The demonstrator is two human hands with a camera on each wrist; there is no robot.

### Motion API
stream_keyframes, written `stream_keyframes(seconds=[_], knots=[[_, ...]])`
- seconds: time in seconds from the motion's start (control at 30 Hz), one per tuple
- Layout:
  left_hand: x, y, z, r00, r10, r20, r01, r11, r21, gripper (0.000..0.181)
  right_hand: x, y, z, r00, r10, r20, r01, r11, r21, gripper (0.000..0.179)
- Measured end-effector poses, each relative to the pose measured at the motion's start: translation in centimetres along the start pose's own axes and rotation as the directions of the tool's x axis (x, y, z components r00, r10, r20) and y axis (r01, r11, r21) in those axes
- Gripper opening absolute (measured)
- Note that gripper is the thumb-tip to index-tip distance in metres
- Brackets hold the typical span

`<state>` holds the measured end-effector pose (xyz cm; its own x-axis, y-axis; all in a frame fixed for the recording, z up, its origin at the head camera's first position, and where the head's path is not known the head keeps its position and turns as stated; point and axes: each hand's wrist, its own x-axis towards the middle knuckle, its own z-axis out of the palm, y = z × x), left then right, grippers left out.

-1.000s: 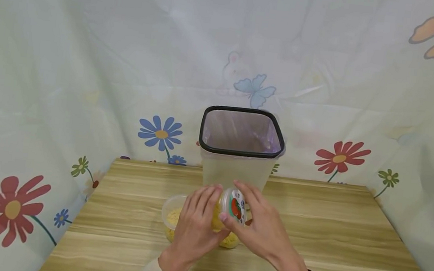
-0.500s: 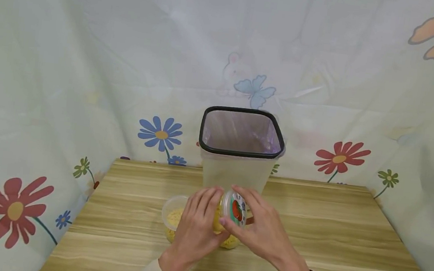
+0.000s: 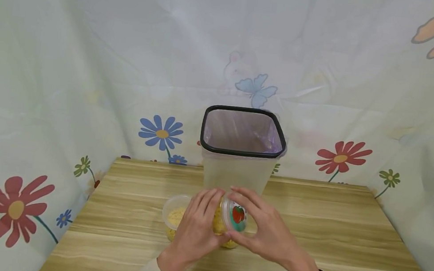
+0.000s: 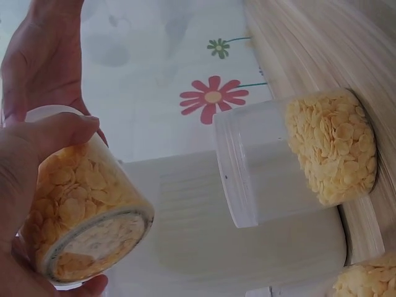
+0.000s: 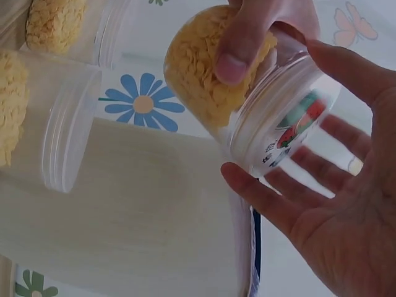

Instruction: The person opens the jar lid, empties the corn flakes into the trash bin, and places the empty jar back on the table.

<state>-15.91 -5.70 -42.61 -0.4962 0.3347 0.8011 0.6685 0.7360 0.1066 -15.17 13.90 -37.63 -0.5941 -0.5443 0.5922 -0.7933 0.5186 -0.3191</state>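
Note:
My left hand (image 3: 196,236) grips a clear plastic jar (image 4: 93,185) of yellow flakes, tilted in the air above the table. At its other end my right hand (image 5: 346,173) has thumb and fingers around the edge of the lid (image 5: 303,120), which bears a red and green printed label. The lid sits on the jar's mouth. Behind the hands, a lidless tub of flakes (image 3: 175,215) stands on the table. Another flake tub (image 3: 231,244) is mostly hidden by the jar and hands. Both standing tubs show partly in the right wrist view.
A pale waste bin (image 3: 237,171) with a black rim and a bag liner stands at the table's back, just beyond the hands. The wooden table (image 3: 323,228) ends at a flower-printed curtain (image 3: 90,49) on the back and sides.
My right hand has shifted slightly right and its fingers have spread around the lid. The printed label looks turned. My left hand stays nearly still with the jar.

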Motion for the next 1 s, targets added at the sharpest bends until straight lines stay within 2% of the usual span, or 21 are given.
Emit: stream_keyframes(seconds=[0.17, 0.27, 0.33, 0.47, 0.53, 0.63, 0.77, 0.9, 1.0], knots=[[0.1, 0.1, -0.2, 1.000, -0.002, 0.002, 0.002, 1.000, -0.005, 0.105, -0.1, 0.3, -0.5, 0.995, -0.094, 0.044, 0.095, 0.995, -0.013, 0.083], [0.1, 0.1, -0.2, 1.000, -0.004, -0.002, 0.004, 1.000, -0.003, 0.104, -0.1, 0.2, -0.7, 0.992, -0.104, 0.065, 0.105, 0.994, -0.012, 0.086], [0.1, 0.2, -0.2, 1.000, -0.008, -0.004, 0.008, 1.000, -0.007, 0.104, -0.1, 0.0, -0.8, 0.994, -0.083, 0.064, 0.084, 0.996, -0.011, 0.086], [0.1, 0.2, -0.2, 1.000, -0.024, 0.000, 0.024, 1.000, -0.004, 0.097, -0.1, -0.8, -0.8, 1.000, 0.025, 0.018, -0.025, 0.999, -0.031, 0.083], [0.0, 0.2, -0.2, 1.000, -0.032, 0.000, 0.032, 1.000, 0.002, 0.093, -0.1, -1.3, -0.7, 0.995, 0.099, -0.021, -0.100, 0.993, -0.062, 0.080], [-0.1, 0.2, -0.1, 0.999, -0.035, -0.005, 0.035, 0.999, 0.014, 0.091, 0.1, -2.0, -0.5, 0.973, 0.225, -0.050, -0.229, 0.967, -0.109, 0.075], [-0.2, 0.2, -0.1, 1.000, -0.029, -0.007, 0.029, 0.999, 0.030, 0.095, 0.3, -2.6, -0.1, 0.929, 0.368, -0.032, -0.368, 0.918, -0.148, 0.071], [-0.2, 0.1, 0.0, 1.000, -0.017, -0.019, 0.018, 0.999, 0.031, 0.093, 0.5, -2.7, 0.4, 0.897, 0.441, -0.008, -0.437, 0.885, -0.164, 0.071], [-0.3, 0.2, 0.0, 1.000, -0.014, -0.023, 0.014, 0.999, 0.037, 0.092, 0.6, -2.7, 0.7, 0.891, 0.454, -0.010, -0.449, 0.877, -0.170, 0.069]])
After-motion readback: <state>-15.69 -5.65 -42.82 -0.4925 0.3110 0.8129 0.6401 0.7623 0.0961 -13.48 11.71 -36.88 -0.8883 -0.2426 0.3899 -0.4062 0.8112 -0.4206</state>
